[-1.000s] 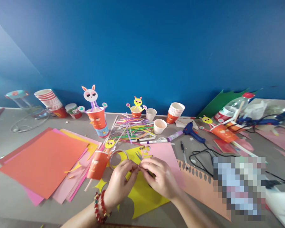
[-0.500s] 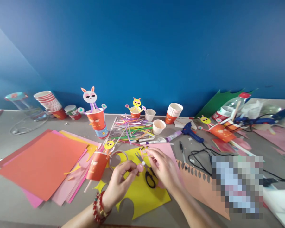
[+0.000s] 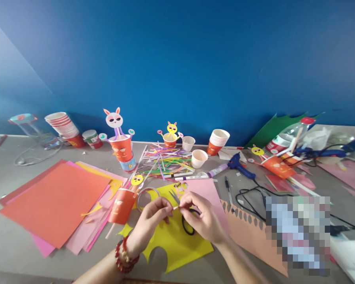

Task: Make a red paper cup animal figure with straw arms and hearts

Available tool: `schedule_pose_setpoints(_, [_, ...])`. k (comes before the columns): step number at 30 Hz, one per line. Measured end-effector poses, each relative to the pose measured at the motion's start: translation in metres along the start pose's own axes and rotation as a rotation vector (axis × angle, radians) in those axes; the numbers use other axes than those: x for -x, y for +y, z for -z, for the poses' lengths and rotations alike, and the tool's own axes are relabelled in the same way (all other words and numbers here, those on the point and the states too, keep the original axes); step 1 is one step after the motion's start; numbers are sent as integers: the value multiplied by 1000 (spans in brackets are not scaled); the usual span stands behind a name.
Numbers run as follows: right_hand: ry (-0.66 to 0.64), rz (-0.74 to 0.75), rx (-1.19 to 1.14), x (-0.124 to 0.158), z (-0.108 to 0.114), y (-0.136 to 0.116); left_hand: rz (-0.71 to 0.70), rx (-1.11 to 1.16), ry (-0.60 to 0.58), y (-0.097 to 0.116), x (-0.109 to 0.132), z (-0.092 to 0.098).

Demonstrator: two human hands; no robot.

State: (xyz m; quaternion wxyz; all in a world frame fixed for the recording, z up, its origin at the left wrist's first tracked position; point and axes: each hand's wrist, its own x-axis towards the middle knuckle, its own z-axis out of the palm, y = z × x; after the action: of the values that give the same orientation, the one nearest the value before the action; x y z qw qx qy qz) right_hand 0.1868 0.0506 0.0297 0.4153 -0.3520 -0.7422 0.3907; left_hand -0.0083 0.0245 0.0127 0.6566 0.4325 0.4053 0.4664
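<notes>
Both hands meet over the yellow paper, fingertips pinched close together. My left hand, with red bead bracelets at the wrist, pinches a small pale pink piece, mostly hidden by fingers. My right hand is closed at the piece's other side; what it pinches is too small to make out. Beneath the right hand lie scissors with black handles, partly covered. A sheet of pink paper and a roll of tape lie just beyond the hands.
An orange cup with a yellow bunny leans at left, near stacked coloured paper. Behind are loose coloured sticks, a white-bunny cup and a cup stack. A blue glue gun with black cable lies right, near cut orange paper.
My right hand has moved down and left from the pink scraps to meet my left fingertips. The round pink piece in my left hand now shows only as a thin sliver.
</notes>
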Motion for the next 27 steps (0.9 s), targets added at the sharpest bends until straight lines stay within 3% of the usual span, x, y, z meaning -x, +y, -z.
schedule_pose_setpoints(5, [-40,-237,-127,-1,0,-2,-192,-266,-11,-2,-1,0])
schedule_pose_setpoints(12, [-87,-314,-179,0,-4,0,-29,-140,-6,0,-1,-7])
schedule_pose_setpoints(16, [-84,-293,-216,0,-5,-1,-49,-131,13,-1,-2,-5])
schedule_pose_setpoints(27, [-42,-167,-70,1,-5,-1,-325,-681,26,2,4,-6])
